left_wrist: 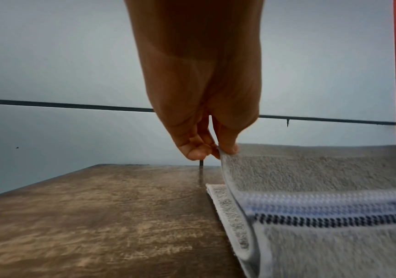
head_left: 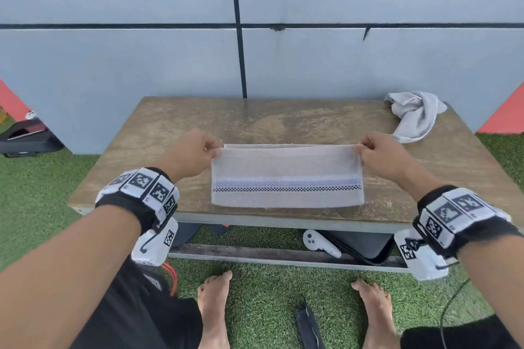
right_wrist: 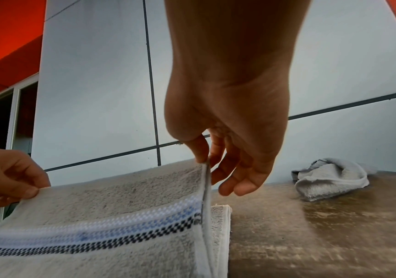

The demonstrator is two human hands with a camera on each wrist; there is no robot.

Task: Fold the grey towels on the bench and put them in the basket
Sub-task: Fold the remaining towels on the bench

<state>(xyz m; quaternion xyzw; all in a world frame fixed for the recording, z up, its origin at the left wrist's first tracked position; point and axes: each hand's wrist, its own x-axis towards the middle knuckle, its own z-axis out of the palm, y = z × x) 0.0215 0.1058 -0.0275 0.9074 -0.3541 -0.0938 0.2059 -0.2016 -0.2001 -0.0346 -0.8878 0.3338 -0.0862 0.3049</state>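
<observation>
A grey towel (head_left: 286, 176) with a blue and black stripe lies folded over on the wooden bench (head_left: 158, 127). My left hand (head_left: 195, 154) pinches the top layer's far left corner (left_wrist: 223, 152), lifted off the lower layer. My right hand (head_left: 377, 154) pinches the far right corner (right_wrist: 205, 165) between thumb and forefinger, its other fingers loosely spread. A second grey towel (head_left: 414, 115) lies crumpled at the bench's far right corner, and it shows in the right wrist view (right_wrist: 330, 178) too. No basket is in view.
A pale panelled wall (head_left: 170, 59) stands right behind the bench. Under the bench lie a white controller (head_left: 319, 242) and a black case (head_left: 360, 246). Another black case (head_left: 25, 139) sits on the green turf at the left. My bare feet (head_left: 215, 303) stand before the bench.
</observation>
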